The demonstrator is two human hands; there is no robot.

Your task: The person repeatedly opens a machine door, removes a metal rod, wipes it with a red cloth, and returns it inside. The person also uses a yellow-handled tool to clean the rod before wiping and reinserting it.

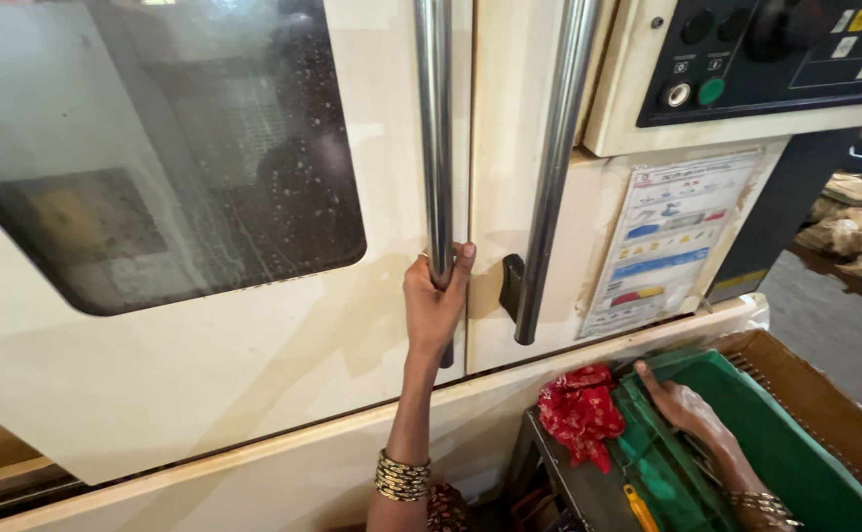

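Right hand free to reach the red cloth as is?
Probably yes. The right hand rests on the green crate, with the red cloth lying just beside it and nothing between them. The left hand is up on the door handle.

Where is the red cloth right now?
In the head view, the red cloth lies low and right of centre, below the machine doors, at the green tray's left end, just left of the right hand.
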